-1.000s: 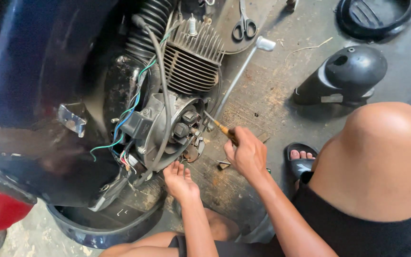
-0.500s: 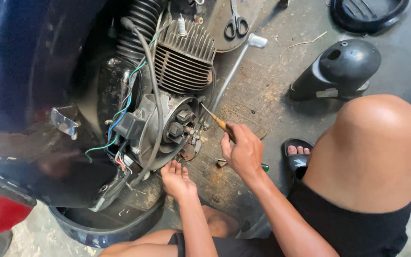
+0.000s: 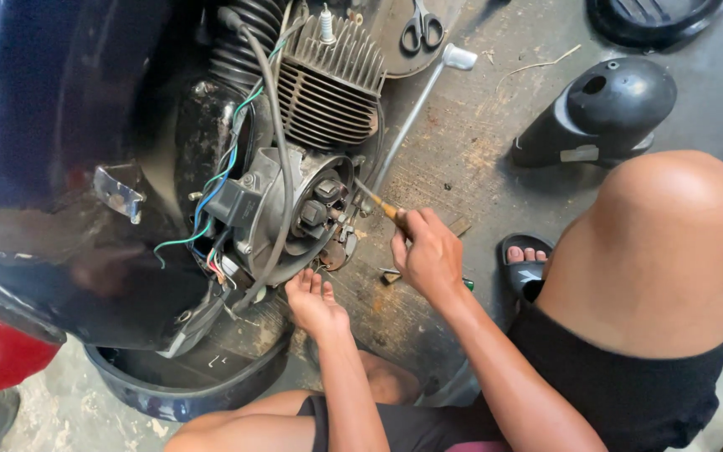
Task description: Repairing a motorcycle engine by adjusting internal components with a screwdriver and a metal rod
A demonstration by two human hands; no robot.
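A small engine lies exposed under a dark blue scooter body (image 3: pixel 60 117), with a finned cylinder (image 3: pixel 328 84) and a round stator plate (image 3: pixel 315 213). My right hand (image 3: pixel 427 255) grips a screwdriver (image 3: pixel 378 203) with an amber handle. Its tip points into the right edge of the stator plate. My left hand (image 3: pixel 313 301) is open, palm up, just below the stator, with fingertips near the casing. Coloured wires (image 3: pixel 211 188) hang left of the stator.
A long metal wrench (image 3: pixel 416 113) lies on the floor by the cylinder. Scissors (image 3: pixel 422 27) rest at the top. A black plastic cover (image 3: pixel 600 113) sits at the upper right. A dark round basin (image 3: pixel 177 381) sits below the engine. My right knee (image 3: pixel 671 243) fills the right side.
The view has shifted slightly. My right hand stays at the stator with the screwdriver, and my left hand remains cupped beneath it.
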